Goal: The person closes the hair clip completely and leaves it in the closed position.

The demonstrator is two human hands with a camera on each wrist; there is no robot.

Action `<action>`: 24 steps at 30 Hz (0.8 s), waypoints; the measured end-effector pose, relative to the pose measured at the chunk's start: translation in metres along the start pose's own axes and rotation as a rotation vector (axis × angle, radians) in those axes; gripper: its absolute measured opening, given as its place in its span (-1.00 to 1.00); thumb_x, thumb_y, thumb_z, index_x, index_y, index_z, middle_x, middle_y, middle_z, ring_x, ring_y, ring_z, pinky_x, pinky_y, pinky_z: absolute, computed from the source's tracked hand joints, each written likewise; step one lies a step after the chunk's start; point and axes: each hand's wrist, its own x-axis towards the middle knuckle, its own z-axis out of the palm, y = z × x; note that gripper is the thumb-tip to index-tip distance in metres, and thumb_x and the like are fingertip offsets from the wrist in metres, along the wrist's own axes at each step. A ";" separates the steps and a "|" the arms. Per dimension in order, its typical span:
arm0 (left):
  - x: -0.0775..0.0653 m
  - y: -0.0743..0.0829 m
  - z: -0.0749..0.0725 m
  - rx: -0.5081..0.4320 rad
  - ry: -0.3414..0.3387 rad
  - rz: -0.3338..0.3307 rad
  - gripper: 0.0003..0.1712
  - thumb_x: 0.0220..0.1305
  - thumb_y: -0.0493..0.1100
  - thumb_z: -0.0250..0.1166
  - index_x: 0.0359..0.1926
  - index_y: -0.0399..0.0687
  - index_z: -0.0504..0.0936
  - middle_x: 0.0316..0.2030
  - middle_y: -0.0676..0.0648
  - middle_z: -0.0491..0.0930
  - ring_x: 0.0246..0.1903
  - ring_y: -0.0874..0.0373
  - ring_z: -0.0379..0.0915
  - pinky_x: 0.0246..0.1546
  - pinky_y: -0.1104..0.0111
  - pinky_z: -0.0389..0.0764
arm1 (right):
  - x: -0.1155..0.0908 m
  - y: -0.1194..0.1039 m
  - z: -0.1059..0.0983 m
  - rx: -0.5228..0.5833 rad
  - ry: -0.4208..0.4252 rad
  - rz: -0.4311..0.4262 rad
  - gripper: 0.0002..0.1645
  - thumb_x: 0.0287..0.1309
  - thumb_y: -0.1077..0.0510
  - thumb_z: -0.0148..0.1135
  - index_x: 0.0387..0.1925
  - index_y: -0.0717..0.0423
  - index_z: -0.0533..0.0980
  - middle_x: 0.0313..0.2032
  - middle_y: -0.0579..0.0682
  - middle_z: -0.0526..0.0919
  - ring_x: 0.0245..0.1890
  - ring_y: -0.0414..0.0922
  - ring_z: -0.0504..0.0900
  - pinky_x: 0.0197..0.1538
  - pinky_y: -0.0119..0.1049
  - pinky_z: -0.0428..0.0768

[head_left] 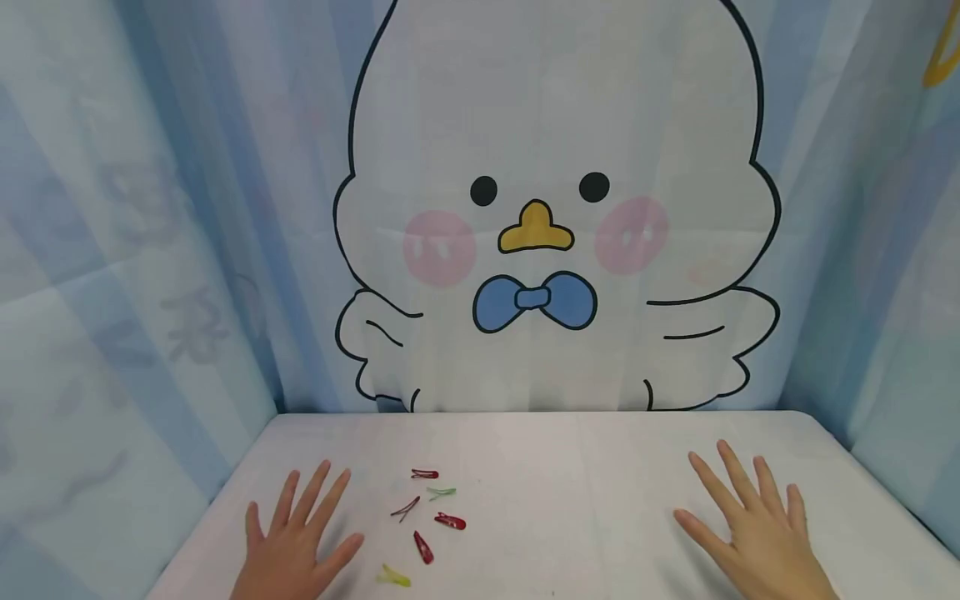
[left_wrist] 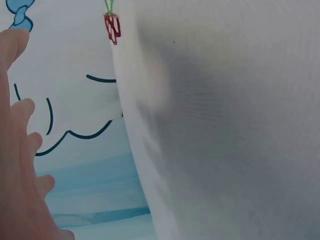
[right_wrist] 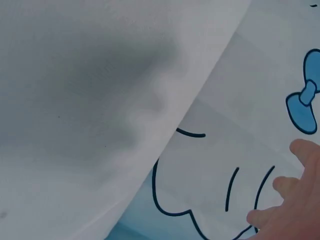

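Note:
In the head view, several small hair clips lie scattered left of the table's middle. A dark red clip (head_left: 424, 474) is farthest back, with a green clip (head_left: 442, 493) just in front. Another reddish clip (head_left: 406, 508) lies spread apart. Two red snap clips, one (head_left: 450, 521) to the right and one (head_left: 423, 547) lower, lie nearer, and a yellow clip (head_left: 393, 576) is closest. My left hand (head_left: 297, 542) hovers left of the clips, fingers spread, holding nothing. Far to their right, my right hand (head_left: 761, 529) is also spread above the table and holds nothing.
The white table (head_left: 570, 500) has rounded back corners. Behind it hangs a curtain (head_left: 555, 358) with a cartoon bird and blue bow tie. Blue and white curtains (head_left: 112, 292) also close in the left and right sides.

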 end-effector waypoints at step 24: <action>0.004 0.013 0.004 -0.056 -0.100 0.088 -0.15 0.18 0.43 0.29 0.37 0.12 0.50 0.42 -0.10 0.31 0.40 -0.31 0.04 0.16 -0.52 -0.08 | 0.002 -0.029 0.010 0.114 0.066 -0.066 -0.03 0.26 -0.35 0.24 0.51 0.06 0.23 0.48 0.30 0.12 0.38 0.48 0.05 0.36 0.39 -0.32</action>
